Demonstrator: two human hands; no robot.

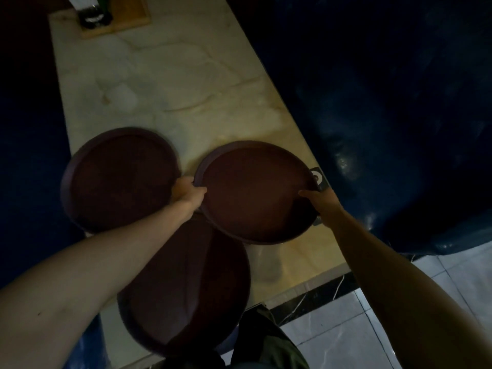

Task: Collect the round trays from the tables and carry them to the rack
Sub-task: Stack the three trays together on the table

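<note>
Three round dark-brown trays are at the near end of a pale marble table (186,83). The right tray (255,193) is tilted, lifted a little, with my left hand (187,191) gripping its left rim and my right hand (319,201) gripping its right rim. Its near edge overlaps the near tray (186,288), which lies flat by the table's front edge, partly under my left forearm. The left tray (119,179) lies flat on the table, beside my left hand.
A wooden board (127,22) with a dark holder (93,17) stands at the table's far end. A dark blue padded seat (399,115) runs along the right side, another dark seat on the left. Pale floor tiles (359,328) lie at bottom right. A small black-and-white tag (318,179) sits at the table's right edge.
</note>
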